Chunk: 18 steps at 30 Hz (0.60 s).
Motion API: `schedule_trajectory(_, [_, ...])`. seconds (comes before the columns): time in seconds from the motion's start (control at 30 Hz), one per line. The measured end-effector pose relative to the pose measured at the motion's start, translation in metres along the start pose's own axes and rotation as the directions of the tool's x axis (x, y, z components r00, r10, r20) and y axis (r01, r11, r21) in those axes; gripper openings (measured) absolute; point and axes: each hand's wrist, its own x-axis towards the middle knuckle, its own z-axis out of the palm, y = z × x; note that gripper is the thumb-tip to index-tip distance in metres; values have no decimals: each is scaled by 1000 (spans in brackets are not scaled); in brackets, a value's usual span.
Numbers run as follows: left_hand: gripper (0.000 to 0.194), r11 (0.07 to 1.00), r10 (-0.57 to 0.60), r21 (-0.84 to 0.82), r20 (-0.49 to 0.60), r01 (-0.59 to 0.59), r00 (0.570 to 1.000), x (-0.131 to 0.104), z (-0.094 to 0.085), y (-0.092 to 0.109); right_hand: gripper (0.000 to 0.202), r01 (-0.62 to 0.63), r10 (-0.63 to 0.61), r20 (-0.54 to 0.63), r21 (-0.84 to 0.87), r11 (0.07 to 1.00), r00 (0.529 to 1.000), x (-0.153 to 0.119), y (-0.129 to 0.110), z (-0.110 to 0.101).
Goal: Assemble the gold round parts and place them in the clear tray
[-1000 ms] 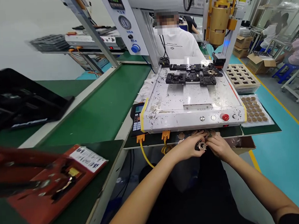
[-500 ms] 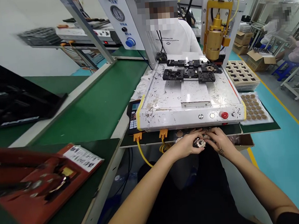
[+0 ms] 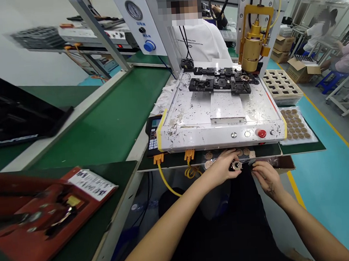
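My left hand (image 3: pixel 228 164) is closed around a small round watch case (image 3: pixel 236 165) with a rose-gold rim, tilted toward me just off the bench's front edge. Its face has a pale and dark pattern. A short distance to the right, my right hand (image 3: pixel 266 177) has its thumb and fingertips pinched together. Something small and greyish shows at those fingertips, too little of it to name. Behind my hands, several round brown discs (image 3: pixel 208 156) lie in clear plastic along the bench edge.
The white press machine (image 3: pixel 192 135) stands ahead, with black fixtures (image 3: pixel 221 82) under a gold press head (image 3: pixel 250 49). A sheet of discs (image 3: pixel 295 125) and stacked trays (image 3: pixel 282 84) are at right. A keypad controller (image 3: pixel 154 135) and red hand press (image 3: pixel 30 234) are at left. A person sits opposite.
My right hand has drawn away from the watch case to the right, fingertips pinched. My left hand keeps hold of the case, now slightly further right. The discs behind are more exposed.
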Motion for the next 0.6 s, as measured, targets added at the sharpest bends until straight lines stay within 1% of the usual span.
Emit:
schedule_trajectory(0.03, [31, 998, 2, 62, -25, -1, 1000, 3, 4, 3, 12, -91, 91, 6, 36, 995, 996, 3, -5, -8])
schedule_trajectory(0.07, [34, 993, 6, 119, -48, 0, 999, 6, 7, 5, 13, -199, 196, 36, 93, 976, 980, 6, -10, -16])
schedule_trajectory(0.1, [37, 987, 12, 160, -68, -1, 998, 8, 9, 8, 17, -314, 304, 84, 159, 936, 949, 11, -15, -23])
schedule_trajectory(0.17, [40, 987, 32, 161, -109, -14, 994, 7, 11, 15, 29, -503, 469, 184, 270, 821, 864, 21, -26, -35])
schedule_trajectory(0.2, [41, 993, 40, 120, -136, -23, 990, 4, 11, 19, 34, -551, 510, 209, 300, 778, 834, 26, -31, -39])
schedule_trajectory(0.23, [39, 999, 35, 47, -155, -28, 987, -1, 11, 23, 38, -568, 527, 211, 310, 762, 823, 30, -38, -42])
schedule_trajectory(0.27, [38, 998, 12, -64, -162, -23, 987, -8, 10, 28, 39, -572, 535, 203, 318, 756, 820, 34, -44, -44])
schedule_trajectory(0.3, [37, 977, -29, -214, -158, -5, 987, -17, 9, 34, 40, -571, 538, 193, 336, 749, 820, 38, -51, -45])
schedule_trajectory(0.33, [39, 922, -87, -386, -140, 27, 986, -26, 8, 39, 40, -570, 541, 189, 369, 734, 819, 41, -57, -45])
schedule_trajectory(0.37, [42, 827, -152, -558, -108, 67, 982, -35, 7, 45, 40, -571, 546, 192, 417, 707, 815, 44, -63, -44])
schedule_trajectory(0.4, [47, 704, -213, -703, -73, 101, 974, -44, 5, 51, 39, -575, 552, 204, 472, 668, 808, 46, -68, -41])
schedule_trajectory(0.43, [52, 576, -265, -808, -42, 123, 963, -52, 4, 55, 38, -583, 559, 225, 525, 620, 798, 49, -72, -39])
schedule_trajectory(0.47, [57, 469, -309, -873, -22, 132, 951, -59, 3, 60, 38, -593, 564, 254, 569, 570, 786, 51, -75, -35])
schedule_trajectory(0.5, [60, 391, -344, -911, -10, 134, 939, -65, 1, 63, 38, -604, 565, 285, 601, 524, 774, 53, -77, -32])
schedule_trajectory(0.53, [62, 338, -372, -931, -2, 134, 928, -70, 0, 66, 38, -615, 563, 316, 622, 485, 764, 54, -79, -28])
schedule_trajectory(0.6, [69, 282, -416, -951, 0, 129, 909, -77, -4, 69, 39, -633, 555, 362, 637, 439, 749, 56, -80, -21])
